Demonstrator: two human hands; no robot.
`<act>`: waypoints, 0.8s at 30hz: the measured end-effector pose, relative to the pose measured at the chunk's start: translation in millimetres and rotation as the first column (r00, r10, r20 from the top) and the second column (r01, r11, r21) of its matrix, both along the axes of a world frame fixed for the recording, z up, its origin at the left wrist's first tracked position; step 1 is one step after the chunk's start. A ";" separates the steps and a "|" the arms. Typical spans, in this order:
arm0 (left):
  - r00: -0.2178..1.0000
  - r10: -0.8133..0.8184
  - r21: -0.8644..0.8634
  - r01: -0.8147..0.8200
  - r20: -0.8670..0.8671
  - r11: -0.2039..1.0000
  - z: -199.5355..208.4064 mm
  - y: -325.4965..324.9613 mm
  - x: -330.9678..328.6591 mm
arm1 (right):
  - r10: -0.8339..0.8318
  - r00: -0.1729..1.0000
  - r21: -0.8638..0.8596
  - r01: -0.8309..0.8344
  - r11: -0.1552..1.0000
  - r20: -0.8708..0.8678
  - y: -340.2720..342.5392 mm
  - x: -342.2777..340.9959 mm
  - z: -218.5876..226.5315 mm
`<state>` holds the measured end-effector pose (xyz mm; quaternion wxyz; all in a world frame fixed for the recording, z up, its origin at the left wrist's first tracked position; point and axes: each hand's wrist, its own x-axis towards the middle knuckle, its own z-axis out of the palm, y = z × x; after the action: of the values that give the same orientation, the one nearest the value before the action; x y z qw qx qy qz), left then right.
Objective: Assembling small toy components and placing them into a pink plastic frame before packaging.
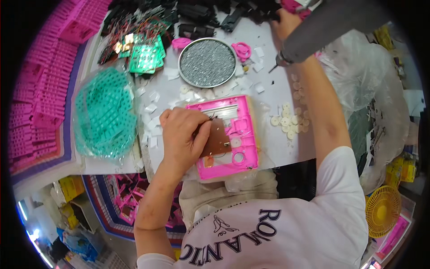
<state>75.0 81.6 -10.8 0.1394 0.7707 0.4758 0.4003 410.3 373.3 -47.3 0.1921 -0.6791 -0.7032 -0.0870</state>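
Note:
A pink plastic casing [249,134] lies on the padded table spot in front of me, with wires, a small white disc and a ring-shaped opening at its right. A brown circuit board [218,140] sits over its left part. My left hand [184,132] is closed at the board's left edge, its fingers curled and thumb pressed on it. My right hand [288,24] reaches to the far right, beside a pink part [294,5] and black parts; its fingers are mostly hidden. A dark grey power screwdriver [331,33] hangs across my right forearm, bit pointing left.
A round tin of small metal screws [207,62] stands beyond the casing, between pink rings. Green circuit boards [147,56] and a bag of teal keypads [105,114] lie left. White discs [289,122] lie right. Pink casings [42,89] are stacked far left; a crate [105,208] stands below.

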 end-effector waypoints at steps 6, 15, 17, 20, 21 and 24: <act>1.000 0.030 0.064 -0.029 -0.005 0.998 -9.1 2.5 -9.7 | 0.323 0.692 0.094 -0.348 0.933 -0.645 -101.5 33.5 79.6; 0.979 0.123 0.160 -0.097 -0.162 0.982 -13.0 -0.1 -28.3 | 0.785 0.541 -0.381 -0.823 0.422 -0.301 -263.7 -98.0 155.4; 0.980 0.111 0.147 -0.087 -0.163 0.985 -11.8 -1.3 -30.1 | 0.847 0.448 -0.380 -0.865 0.329 -0.286 -263.7 -129.5 121.2; 0.991 0.066 0.108 -0.054 -0.115 0.993 -12.1 -0.9 -31.7 | 0.821 0.451 -0.202 -0.892 0.404 -0.350 -255.2 -138.9 105.3; 0.993 0.059 0.094 -0.050 -0.103 0.994 -12.8 -2.8 -33.4 | 0.815 0.447 -0.128 -0.893 0.432 -0.368 -253.2 -138.3 101.3; 0.996 0.001 0.042 0.002 -0.093 0.999 -13.8 -1.9 -36.3 | 0.809 0.486 -0.123 -0.872 0.473 -0.331 -261.0 -115.8 89.6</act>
<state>38.7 79.7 -24.5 0.1011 0.7913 0.4731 0.3739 294.5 112.3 42.2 0.1924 -0.2667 -0.9238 0.1958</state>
